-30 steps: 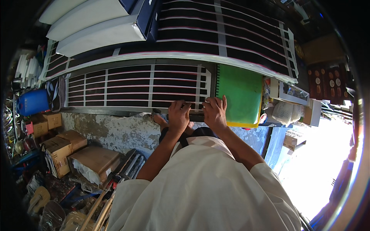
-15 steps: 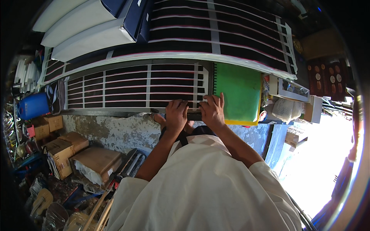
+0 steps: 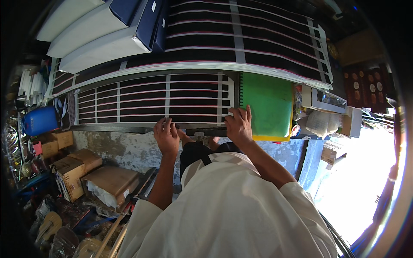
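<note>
left hand (image 3: 167, 136) slid left along the metal bar (image 3: 142, 128), hands now wider apart

This looks like a small, crowded workshop or trade store. A long table (image 3: 129, 127) with a rough plastered front carries dark panels crossed by white strips (image 3: 172, 96). At nine o'clock stand a blue plastic canister (image 3: 39, 120) and cardboard boxes (image 3: 69, 167) stacked on the floor, with tools and clutter at seven o'clock. White padded boards (image 3: 90, 30) lie at eleven o'clock.
</note>
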Motion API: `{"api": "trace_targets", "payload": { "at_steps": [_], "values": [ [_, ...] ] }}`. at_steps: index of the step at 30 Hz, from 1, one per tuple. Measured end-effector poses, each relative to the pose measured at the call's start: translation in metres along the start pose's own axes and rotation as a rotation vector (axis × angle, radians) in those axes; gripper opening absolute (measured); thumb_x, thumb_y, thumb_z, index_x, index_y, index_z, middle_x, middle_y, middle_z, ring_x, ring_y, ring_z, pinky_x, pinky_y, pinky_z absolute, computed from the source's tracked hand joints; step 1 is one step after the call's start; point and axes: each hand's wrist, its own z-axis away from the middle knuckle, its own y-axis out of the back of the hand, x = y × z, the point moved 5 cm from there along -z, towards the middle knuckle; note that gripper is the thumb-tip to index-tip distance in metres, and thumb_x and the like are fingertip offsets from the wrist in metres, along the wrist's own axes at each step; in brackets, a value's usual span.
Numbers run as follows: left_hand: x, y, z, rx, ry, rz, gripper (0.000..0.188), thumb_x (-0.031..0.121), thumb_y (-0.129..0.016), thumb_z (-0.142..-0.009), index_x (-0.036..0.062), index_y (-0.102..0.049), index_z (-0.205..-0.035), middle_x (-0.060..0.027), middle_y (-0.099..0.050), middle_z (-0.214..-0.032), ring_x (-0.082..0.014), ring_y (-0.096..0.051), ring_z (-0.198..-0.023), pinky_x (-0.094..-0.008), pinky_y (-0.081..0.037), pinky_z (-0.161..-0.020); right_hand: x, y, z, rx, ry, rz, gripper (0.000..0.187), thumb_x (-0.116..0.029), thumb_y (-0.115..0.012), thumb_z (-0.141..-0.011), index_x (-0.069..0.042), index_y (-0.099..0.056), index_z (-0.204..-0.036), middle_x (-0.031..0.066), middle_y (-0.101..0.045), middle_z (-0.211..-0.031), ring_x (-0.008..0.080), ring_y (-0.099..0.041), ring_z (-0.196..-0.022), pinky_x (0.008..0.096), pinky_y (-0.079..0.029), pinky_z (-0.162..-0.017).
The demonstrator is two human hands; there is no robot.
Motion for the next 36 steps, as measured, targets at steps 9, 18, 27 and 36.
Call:
{"api": "trace_targets", "payload": {
  "at_steps": [9,18,27,36],
  "values": [
    [-0.010,0.002,-0.010,0.000,-0.075,0.098,0.033,0.022,-0.086,-0.100,0.0056,-0.080,-0.128,-0.0138,-0.069,-0.139,-0.0401,-0.065,-0.130,-0.0550,-0.056,-0.108,-0.005,0.006,-0.002,-0.021,-0.002,0.013,0.017,-0.012,-0.081,-0.091,-0.007,-0.082,-0.107,0.0097,-0.065,-0.135,0.0361,-0.053,-0.138,0.0714,-0.026,-0.135],
    [0.005,-0.001,-0.012,0.045,-0.096,0.090,0.042,0.024,-0.095,-0.092,0.0018,-0.080,-0.124,-0.0148,-0.071,-0.133,-0.0384,-0.067,-0.126,-0.0533,-0.056,-0.108,-0.004,0.005,-0.001,0.007,0.010,0.001,0.023,-0.016,-0.082,-0.091,-0.008,-0.080,-0.113,0.0095,-0.064,-0.134,0.0348,-0.053,-0.139,0.0716,-0.026,-0.135],
    [0.033,-0.010,-0.011,0.036,-0.084,0.118,0.045,0.029,-0.100,-0.085,0.0010,-0.077,-0.111,-0.0144,-0.072,-0.124,-0.0399,-0.067,-0.119,-0.0538,-0.057,-0.103,-0.004,0.004,-0.002,0.002,0.006,0.008,0.021,-0.018,-0.083,-0.093,-0.008,-0.081,-0.111,0.0090,-0.064,-0.133,0.0354,-0.054,-0.136,0.0720,-0.027,-0.134],
    [0.047,-0.011,-0.012,0.003,-0.116,0.123,0.038,0.026,-0.098,-0.088,0.0006,-0.078,-0.107,-0.0134,-0.073,-0.120,-0.0383,-0.067,-0.118,-0.0518,-0.057,-0.102,-0.004,0.004,-0.002,0.007,0.005,0.004,0.022,-0.018,-0.083,-0.091,-0.009,-0.081,-0.111,0.0092,-0.065,-0.133,0.0352,-0.053,-0.138,0.0706,-0.027,-0.135]
  ]
}}
